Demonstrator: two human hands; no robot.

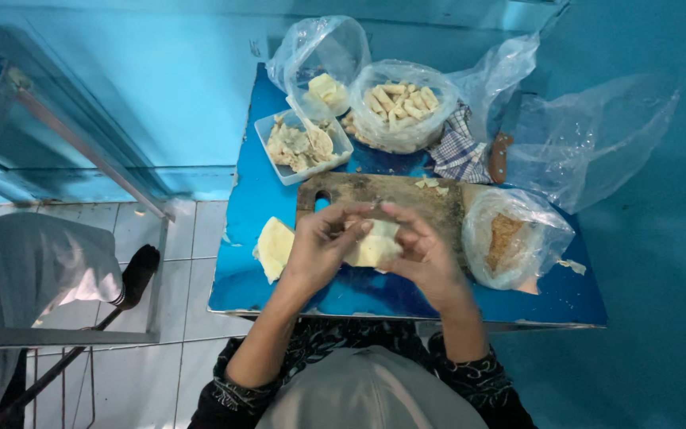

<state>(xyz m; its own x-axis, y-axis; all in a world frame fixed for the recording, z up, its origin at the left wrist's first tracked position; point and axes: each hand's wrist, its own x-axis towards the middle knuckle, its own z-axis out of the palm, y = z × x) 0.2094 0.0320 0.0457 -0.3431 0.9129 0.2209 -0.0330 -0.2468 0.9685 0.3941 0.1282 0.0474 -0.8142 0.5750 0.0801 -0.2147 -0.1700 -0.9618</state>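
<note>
Pale yellow dough wrapper [372, 243] held above the blue table [256, 199], just in front of the wooden cutting board [391, 195]. Left hand [321, 245] and right hand [424, 253] both pinch its edges, fingertips closed on it, apparently folding. Filling tray [302, 144] and stack of spare wrappers [274, 248] near.

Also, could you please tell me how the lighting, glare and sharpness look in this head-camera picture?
Head view: cool bluish light tints everything; soft glare sits on the crumpled clear plastic bags and the glossy blue tabletop; the left hand and right hand, both on the pale yellow dough wrapper, look fairly sharp; wide-angle bending curves the metal frame at left; the grey cap is soft.
</note>
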